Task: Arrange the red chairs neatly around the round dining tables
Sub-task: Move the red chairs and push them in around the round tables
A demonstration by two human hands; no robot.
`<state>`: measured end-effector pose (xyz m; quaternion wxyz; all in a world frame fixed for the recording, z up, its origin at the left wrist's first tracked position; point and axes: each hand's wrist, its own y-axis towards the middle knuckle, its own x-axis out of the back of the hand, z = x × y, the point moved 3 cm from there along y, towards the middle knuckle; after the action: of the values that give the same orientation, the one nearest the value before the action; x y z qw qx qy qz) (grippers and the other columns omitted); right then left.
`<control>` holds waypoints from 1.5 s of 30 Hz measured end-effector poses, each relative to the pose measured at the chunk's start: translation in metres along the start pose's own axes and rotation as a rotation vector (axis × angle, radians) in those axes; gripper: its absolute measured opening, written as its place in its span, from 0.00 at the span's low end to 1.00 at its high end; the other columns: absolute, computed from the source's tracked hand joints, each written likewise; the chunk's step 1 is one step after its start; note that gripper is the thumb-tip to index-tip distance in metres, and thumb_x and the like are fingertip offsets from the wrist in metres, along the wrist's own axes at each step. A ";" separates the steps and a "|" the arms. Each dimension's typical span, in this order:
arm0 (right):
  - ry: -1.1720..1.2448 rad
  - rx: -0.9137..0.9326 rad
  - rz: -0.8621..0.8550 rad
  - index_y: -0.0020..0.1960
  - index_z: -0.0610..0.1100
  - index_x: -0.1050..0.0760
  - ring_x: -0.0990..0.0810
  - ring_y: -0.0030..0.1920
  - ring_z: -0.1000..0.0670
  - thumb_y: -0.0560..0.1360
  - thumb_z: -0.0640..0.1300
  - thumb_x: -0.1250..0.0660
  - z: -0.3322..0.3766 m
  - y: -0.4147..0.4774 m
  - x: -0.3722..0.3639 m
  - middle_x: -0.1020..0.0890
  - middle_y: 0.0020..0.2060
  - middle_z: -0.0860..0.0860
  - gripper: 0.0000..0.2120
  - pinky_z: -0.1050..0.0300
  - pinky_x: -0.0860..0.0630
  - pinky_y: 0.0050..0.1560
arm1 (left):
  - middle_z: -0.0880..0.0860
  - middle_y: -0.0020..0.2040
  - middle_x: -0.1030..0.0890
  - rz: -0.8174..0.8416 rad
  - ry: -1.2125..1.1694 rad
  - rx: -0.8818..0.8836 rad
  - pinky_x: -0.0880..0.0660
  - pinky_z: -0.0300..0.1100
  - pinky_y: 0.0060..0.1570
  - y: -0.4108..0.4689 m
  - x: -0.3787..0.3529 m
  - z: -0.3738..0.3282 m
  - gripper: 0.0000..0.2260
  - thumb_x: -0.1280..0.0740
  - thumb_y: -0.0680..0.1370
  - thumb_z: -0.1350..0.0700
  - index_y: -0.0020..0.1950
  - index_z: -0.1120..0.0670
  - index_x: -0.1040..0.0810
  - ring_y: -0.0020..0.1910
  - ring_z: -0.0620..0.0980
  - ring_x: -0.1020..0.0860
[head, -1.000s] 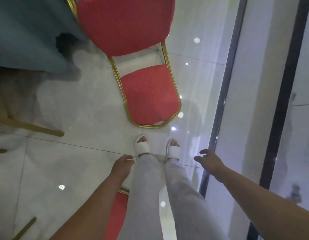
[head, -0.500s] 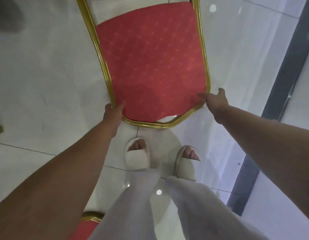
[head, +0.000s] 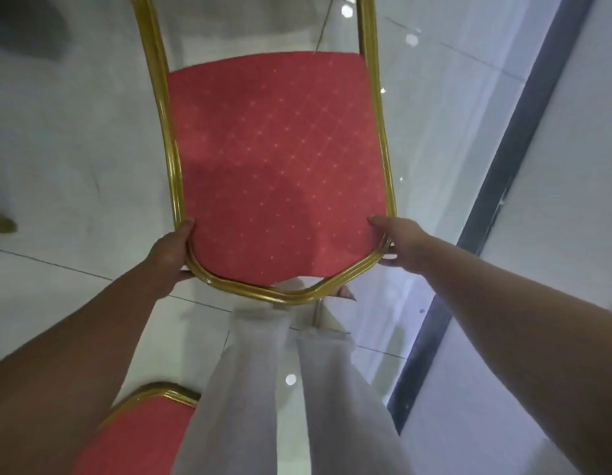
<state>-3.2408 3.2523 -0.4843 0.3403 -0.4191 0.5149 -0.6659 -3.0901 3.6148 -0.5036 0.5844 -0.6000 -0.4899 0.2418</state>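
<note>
Evidently for even steering, both hands grip the red chair [head: 277, 166] at the top corners of its gold-framed back: the left hand [head: 169, 257] wraps one corner, the right hand [head: 399, 240] the other. The chair sits directly ahead of the person's legs on the tiled floor [head: 57, 149]. No table shows.

We see through one camera, worn on the person's head. It looks forward and almost straight down at the shiny floor [head: 75, 149]. It is very near: the back of the red chair [head: 277, 173] fills the middle. The arms come in from the bottom corners, with the left hand [head: 171, 255] and the right hand [head: 400, 240] at the chair's top rail. The person's own legs [head: 263, 389] are right below us. The wide lens bends the edges.
</note>
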 end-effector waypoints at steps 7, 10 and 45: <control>-0.233 -0.063 0.001 0.63 0.41 0.29 0.20 0.53 0.41 0.75 0.51 0.29 -0.014 -0.250 0.073 0.21 0.54 0.43 0.21 0.39 0.21 0.57 | 0.58 0.53 0.21 -0.004 0.160 0.076 0.19 0.51 0.35 -0.256 0.056 0.000 0.24 0.43 0.81 0.39 0.66 0.56 0.30 0.47 0.57 0.20; -0.244 0.014 0.017 0.65 0.41 0.30 0.20 0.55 0.38 0.76 0.46 0.29 -0.002 -0.337 0.113 0.21 0.58 0.41 0.21 0.41 0.18 0.49 | 0.58 0.54 0.23 -0.029 0.110 0.041 0.20 0.50 0.32 -0.355 0.068 -0.005 0.21 0.41 0.81 0.43 0.69 0.53 0.35 0.46 0.57 0.20; -0.555 1.265 -0.377 0.72 0.60 0.33 0.49 0.78 0.45 0.75 0.61 0.33 0.356 -0.671 0.019 0.48 0.79 0.51 0.27 0.36 0.42 0.73 | 0.50 0.54 0.23 -0.024 -0.131 -0.568 0.27 0.43 0.48 -0.554 0.191 -0.322 0.07 0.40 0.82 0.53 0.56 0.44 0.24 0.49 0.47 0.26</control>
<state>-2.9402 3.2526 0.2129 0.5156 -0.3774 -0.1568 -0.7531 -2.9049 3.5417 0.1350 0.3627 -0.7170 -0.5818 0.1263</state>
